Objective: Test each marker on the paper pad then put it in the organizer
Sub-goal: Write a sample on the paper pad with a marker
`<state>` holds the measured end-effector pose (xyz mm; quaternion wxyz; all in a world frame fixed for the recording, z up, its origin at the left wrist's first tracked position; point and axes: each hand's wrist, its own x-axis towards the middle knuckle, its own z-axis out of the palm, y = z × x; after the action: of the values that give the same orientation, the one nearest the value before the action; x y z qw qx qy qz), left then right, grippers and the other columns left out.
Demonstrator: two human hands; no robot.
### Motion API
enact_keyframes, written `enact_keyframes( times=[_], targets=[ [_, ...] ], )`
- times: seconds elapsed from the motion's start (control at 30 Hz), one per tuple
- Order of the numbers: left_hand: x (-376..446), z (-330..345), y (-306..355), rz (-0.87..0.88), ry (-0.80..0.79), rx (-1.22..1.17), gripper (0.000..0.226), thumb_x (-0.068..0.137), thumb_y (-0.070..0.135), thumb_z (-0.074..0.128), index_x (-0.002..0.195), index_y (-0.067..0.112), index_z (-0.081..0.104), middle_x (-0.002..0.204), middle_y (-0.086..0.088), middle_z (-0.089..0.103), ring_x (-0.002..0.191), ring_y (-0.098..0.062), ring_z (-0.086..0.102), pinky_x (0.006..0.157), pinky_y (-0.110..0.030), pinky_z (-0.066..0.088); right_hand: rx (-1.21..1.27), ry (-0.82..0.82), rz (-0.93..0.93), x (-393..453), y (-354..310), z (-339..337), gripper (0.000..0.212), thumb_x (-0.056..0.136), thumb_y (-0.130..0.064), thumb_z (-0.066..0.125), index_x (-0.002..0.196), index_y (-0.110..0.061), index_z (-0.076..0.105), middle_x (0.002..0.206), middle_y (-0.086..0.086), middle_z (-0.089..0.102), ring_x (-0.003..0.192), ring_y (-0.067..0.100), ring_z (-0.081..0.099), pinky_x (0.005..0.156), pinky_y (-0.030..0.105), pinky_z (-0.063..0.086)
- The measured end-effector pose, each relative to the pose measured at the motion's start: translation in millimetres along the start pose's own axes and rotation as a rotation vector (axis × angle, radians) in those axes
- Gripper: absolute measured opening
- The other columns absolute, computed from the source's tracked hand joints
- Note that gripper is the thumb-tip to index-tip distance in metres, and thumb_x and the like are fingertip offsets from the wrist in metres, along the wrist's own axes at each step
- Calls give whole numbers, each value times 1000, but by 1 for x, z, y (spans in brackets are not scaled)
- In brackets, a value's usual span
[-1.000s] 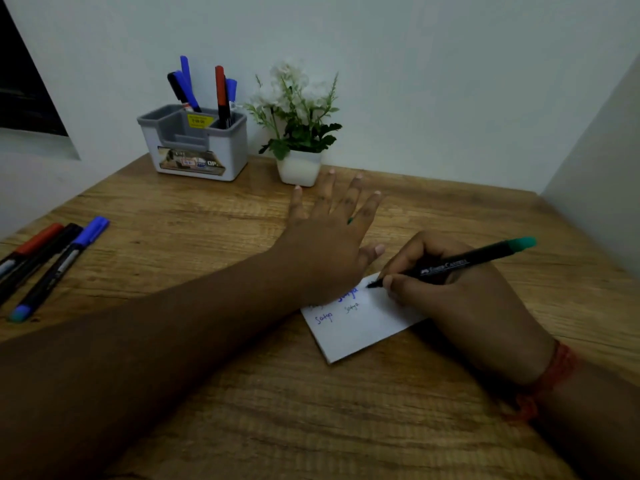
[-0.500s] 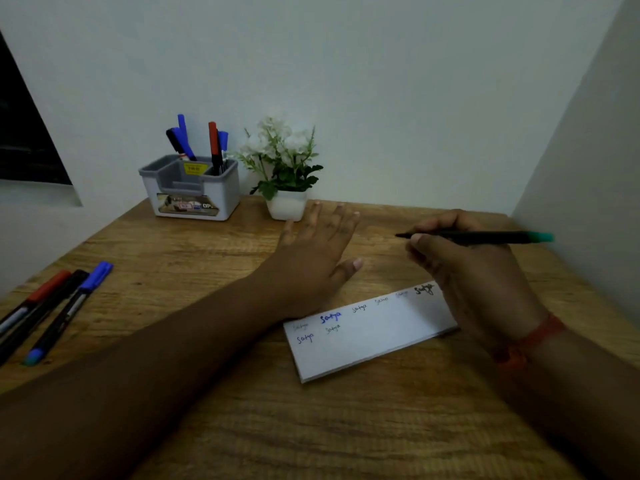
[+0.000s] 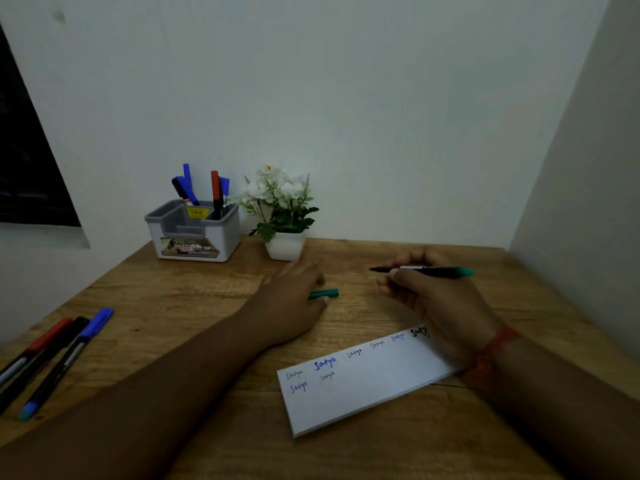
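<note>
Organizer [image 3: 194, 233] at the table's [image 3: 173, 292] back, plant [image 3: 282, 216] right of it — paper pad [image 3: 363, 379] nearer, loose markers [image 3: 52, 355] far left.

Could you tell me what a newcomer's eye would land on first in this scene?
Probably the right hand holding an uncapped marker level above the table, just beyond the paper pad with its rows of test scribbles. Next, the left hand on the green cap at mid-table.

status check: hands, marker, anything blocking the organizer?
Right hand grips uncapped green marker above table. Left hand pinches its cap on the table. Path to organizer open; flower pot beside it.
</note>
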<state>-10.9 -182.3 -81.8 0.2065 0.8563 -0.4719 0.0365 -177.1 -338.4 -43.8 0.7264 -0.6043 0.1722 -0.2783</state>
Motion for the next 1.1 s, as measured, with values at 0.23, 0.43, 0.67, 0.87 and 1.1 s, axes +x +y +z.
enact_keyframes(
  times=[0.23, 0.43, 0.67, 0.87, 1.1],
  targets=[
    [-1, -5, 5, -14, 126, -99, 13, 95, 30, 60, 105, 28, 68, 101, 9, 55, 98, -11, 52, 86, -32, 46, -65, -89, -9, -7, 4, -11, 19, 87, 12, 64, 99, 0, 71, 99, 17, 77, 100, 29, 74, 96, 41, 54],
    [-10, -11, 14, 13, 213, -237, 18, 97, 24, 59, 111, 25, 70, 96, 7, 56, 87, -4, 52, 69, -15, 37, -22, -111, -9, -13, -1, -7, 16, 90, 8, 60, 103, 4, 69, 100, 20, 76, 98, 31, 75, 90, 38, 60],
    [-11, -11, 22, 65, 246, -273, 16, 96, 17, 60, 108, 23, 69, 91, 12, 51, 85, 4, 48, 67, -6, 32, -55, -123, -19, -15, -1, -6, 13, 91, 7, 60, 101, 4, 68, 99, 20, 76, 96, 32, 75, 91, 41, 57],
    [-12, -12, 24, 92, 246, -282, 16, 95, 17, 61, 108, 23, 69, 94, 11, 53, 87, 0, 50, 70, -9, 35, -69, -136, -23, -14, 2, -5, 14, 90, 7, 60, 102, 6, 67, 98, 19, 76, 98, 33, 74, 93, 43, 57],
    [-10, -10, 25, 102, 226, -319, 17, 95, 19, 62, 109, 26, 70, 96, 14, 53, 91, 3, 50, 72, -5, 32, -78, -134, -46, -13, 5, -5, 12, 90, 6, 63, 101, 4, 67, 98, 22, 75, 96, 35, 74, 97, 48, 54]
  ],
)
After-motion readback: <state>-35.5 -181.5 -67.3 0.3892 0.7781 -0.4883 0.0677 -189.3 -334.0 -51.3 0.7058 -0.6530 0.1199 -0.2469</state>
